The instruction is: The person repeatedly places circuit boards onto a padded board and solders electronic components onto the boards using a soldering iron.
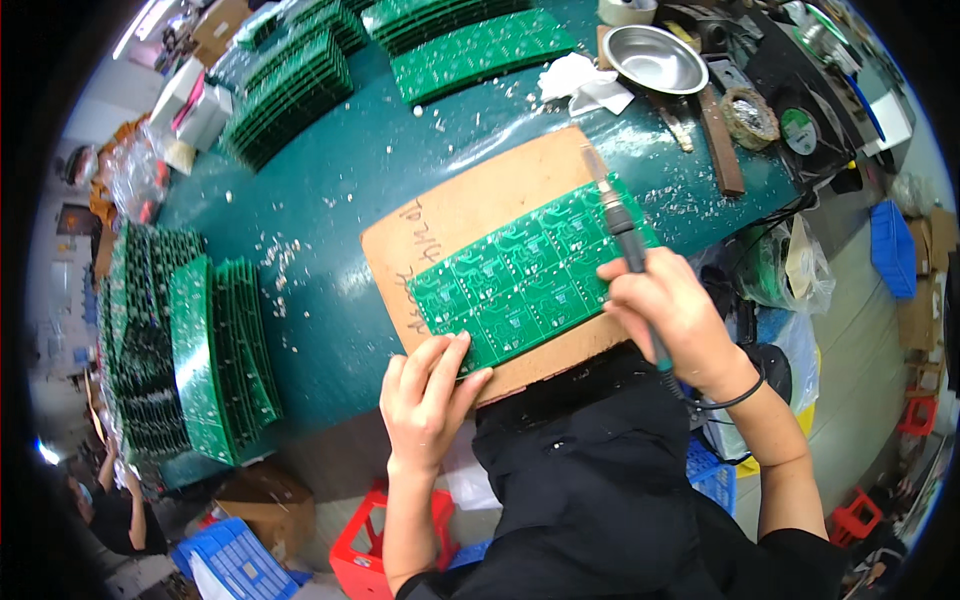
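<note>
A green circuit board panel (520, 300), divided into several like sections, lies at a slant on a brown cardboard sheet (460, 232). My left hand (425, 400) grips the panel's near left corner, fingertips on top and thumb along the near edge. In my right hand (670, 310) is a soldering iron (624, 232) with a dark grip and a cable trailing past the wrist. The iron crosses the panel's right end. Its metal tip points away from me toward the panel's far right corner; whether the tip touches the board I cannot tell.
Stacks of green boards stand at the left (195, 360) and far left (290, 95); more boards (480, 55) lie at the back. A metal bowl (655, 60), white tissue (585, 85), a tape roll (748, 118) and a wooden bar (718, 145) sit back right. Small scraps dot the green tabletop (330, 250).
</note>
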{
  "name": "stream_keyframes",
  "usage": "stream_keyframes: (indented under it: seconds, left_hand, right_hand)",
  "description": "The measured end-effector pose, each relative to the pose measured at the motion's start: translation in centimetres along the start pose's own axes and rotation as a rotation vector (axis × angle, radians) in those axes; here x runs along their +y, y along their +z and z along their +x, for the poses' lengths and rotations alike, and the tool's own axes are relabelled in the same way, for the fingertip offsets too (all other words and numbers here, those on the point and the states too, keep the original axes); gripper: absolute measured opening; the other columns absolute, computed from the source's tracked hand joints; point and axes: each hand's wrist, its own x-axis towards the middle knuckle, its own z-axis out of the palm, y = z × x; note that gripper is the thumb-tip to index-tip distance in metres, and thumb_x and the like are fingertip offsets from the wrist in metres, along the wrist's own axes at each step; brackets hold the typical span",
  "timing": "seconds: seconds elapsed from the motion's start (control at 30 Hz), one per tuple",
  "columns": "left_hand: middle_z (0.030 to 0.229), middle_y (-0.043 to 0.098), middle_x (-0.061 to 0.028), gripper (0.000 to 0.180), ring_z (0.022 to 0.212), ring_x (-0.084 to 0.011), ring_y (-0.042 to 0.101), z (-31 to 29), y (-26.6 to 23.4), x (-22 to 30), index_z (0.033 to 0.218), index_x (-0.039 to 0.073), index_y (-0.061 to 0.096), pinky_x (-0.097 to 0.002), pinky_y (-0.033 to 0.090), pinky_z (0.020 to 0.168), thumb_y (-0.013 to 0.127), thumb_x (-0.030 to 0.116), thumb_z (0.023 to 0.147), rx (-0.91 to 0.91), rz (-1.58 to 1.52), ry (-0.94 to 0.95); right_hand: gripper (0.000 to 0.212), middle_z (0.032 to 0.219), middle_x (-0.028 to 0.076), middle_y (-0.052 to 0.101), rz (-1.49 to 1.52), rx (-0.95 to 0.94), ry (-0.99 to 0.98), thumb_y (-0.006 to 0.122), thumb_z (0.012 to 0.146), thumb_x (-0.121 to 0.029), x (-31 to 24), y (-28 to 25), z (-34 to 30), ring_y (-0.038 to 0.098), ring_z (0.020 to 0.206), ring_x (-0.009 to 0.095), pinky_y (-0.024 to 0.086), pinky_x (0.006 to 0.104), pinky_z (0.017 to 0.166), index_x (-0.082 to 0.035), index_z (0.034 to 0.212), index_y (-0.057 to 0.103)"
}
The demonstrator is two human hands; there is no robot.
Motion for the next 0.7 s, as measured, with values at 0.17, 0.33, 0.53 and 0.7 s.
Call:
stream_keyframes:
  seconds: [0.17,0.33,0.53,0.7]
  left_hand:
    - [0.1,0.061,-0.0106,0.032,0.081,-0.0226,0.058,-0.8,-1.1,0.4,0.105,0.002,0.068,-0.0322,0.048,0.071,0.074,0.001,0.073,0.106,-0.184,-0.204]
    - [0.091,0.06,-0.014,0.013,0.085,-0.0283,0.059,-1.2,0.1,0.0,0.1,0.0,0.066,-0.0362,0.048,0.077,0.061,0.007,0.09,0.133,-0.132,-0.493]
    - [0.093,0.061,-0.0129,0.013,0.086,-0.0237,0.06,-0.9,0.9,1.1,0.1,-0.001,0.065,-0.0325,0.051,0.075,0.064,0.008,0.09,0.18,-0.261,-0.566]
    - [0.092,0.061,-0.004,0.017,0.085,-0.0084,0.057,-0.7,-0.9,1.3,0.114,0.005,0.053,-0.0236,0.047,0.073,0.057,0.011,0.098,0.299,-0.912,-0.824]
  right_hand:
    - [0.027,0.094,0.014,0.066,-0.036,0.319,0.208,0.064,0.072,0.013,2.3,-2.1,-0.8,0.06,0.081,0.033,0.05,0.04,0.076,-0.003,0.091,0.052]
    - [0.023,0.093,0.014,0.065,0.002,0.331,0.26,0.064,0.073,0.009,3.1,-0.4,-1.6,0.06,0.085,0.032,0.047,0.0394,0.081,-0.003,0.089,0.051]
    - [0.023,0.093,0.015,0.066,0.048,0.364,0.268,0.062,0.072,0.01,2.5,1.1,-1.8,0.061,0.086,0.033,0.048,0.04,0.081,-0.003,0.088,0.052]
    - [0.016,0.101,0.019,0.068,0.226,0.394,0.33,0.062,0.082,0.007,1.0,0.5,-0.9,0.065,0.09,0.032,0.051,0.0358,0.081,-0.001,0.09,0.051]
